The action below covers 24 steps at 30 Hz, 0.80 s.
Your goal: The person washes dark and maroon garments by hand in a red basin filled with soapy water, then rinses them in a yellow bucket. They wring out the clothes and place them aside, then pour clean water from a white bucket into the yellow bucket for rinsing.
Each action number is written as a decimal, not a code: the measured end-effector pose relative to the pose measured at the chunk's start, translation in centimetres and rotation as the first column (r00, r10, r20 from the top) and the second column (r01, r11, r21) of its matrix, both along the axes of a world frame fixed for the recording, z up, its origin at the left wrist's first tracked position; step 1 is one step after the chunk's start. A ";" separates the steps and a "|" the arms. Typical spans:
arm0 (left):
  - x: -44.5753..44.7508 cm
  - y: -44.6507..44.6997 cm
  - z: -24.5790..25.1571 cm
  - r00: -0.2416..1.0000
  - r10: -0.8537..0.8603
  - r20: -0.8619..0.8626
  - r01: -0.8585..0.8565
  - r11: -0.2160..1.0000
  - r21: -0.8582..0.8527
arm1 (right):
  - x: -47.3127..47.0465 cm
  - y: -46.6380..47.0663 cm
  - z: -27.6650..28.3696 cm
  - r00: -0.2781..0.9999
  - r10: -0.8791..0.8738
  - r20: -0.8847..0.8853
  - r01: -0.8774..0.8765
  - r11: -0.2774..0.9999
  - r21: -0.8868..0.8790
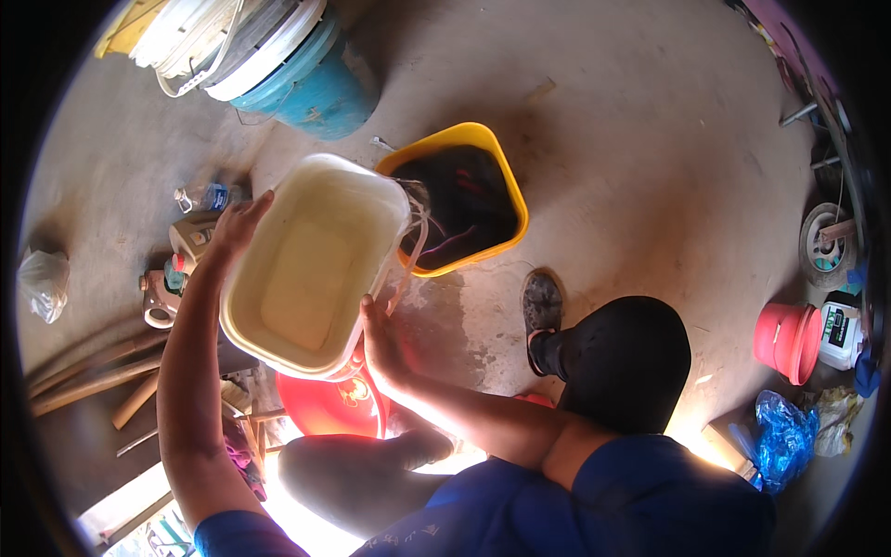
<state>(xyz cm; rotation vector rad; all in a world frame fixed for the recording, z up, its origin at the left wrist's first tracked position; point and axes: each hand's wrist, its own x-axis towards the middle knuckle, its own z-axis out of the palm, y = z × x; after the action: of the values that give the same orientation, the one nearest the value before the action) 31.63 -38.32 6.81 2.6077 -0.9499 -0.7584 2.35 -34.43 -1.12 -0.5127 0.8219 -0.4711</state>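
Both my hands hold a pale rectangular plastic tub, raised and tilted toward a square yellow container. My left hand grips its far-left side. Low on the near right side, my right hand supports it, partly hidden by the tub. Clear liquid seems to run from the tub's right corner into the yellow container. A pale strip, perhaps the tub's handle, hangs along that side. Dark contents fill much of the yellow container; I cannot tell what they are. Below the tub sits a red basin.
Stacked buckets stand upper left. A plastic bottle, jugs and wooden poles lie at left. The floor is wet beside my shoe. A red bucket and blue plastic bag are at right.
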 end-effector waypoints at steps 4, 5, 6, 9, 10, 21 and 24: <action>-1.0 -0.9 1.3 0.999 -0.001 -0.053 0.007 0.994 0.106 | 0.3 0.0 -0.4 0.999 -0.014 0.031 0.014 1.000 0.017; -1.2 -1.0 1.4 0.998 0.013 -0.063 -0.005 0.991 0.133 | 0.2 0.0 -0.4 0.998 -0.011 0.055 0.008 0.999 0.053; -1.5 -1.1 1.5 1.000 -0.004 -0.021 0.006 0.995 0.099 | 0.2 0.0 -0.5 0.999 0.011 0.053 -0.015 0.997 0.078; -1.9 -1.1 1.2 0.996 -0.029 0.080 0.025 0.999 0.046 | 0.0 0.0 -0.6 0.997 0.042 0.062 -0.051 0.987 0.150; -1.9 -1.1 1.1 0.995 -0.023 0.098 0.018 0.998 0.060 | 0.0 0.0 -0.7 0.997 0.046 0.058 -0.054 0.986 0.157; -2.5 -2.4 1.5 0.991 0.006 0.135 -0.023 0.992 0.126 | 0.7 0.4 -1.1 0.999 0.053 -0.007 -0.051 0.988 0.148; -2.9 -2.9 1.8 0.987 -0.002 0.159 -0.017 0.993 0.120 | 1.0 0.7 -1.4 0.999 0.039 -0.020 -0.036 0.992 0.123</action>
<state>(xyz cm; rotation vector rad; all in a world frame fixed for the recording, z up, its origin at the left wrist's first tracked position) 28.71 -41.17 8.58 2.8109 -0.9646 -0.6312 3.31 -33.76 -2.50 -0.4195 0.8560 -0.3784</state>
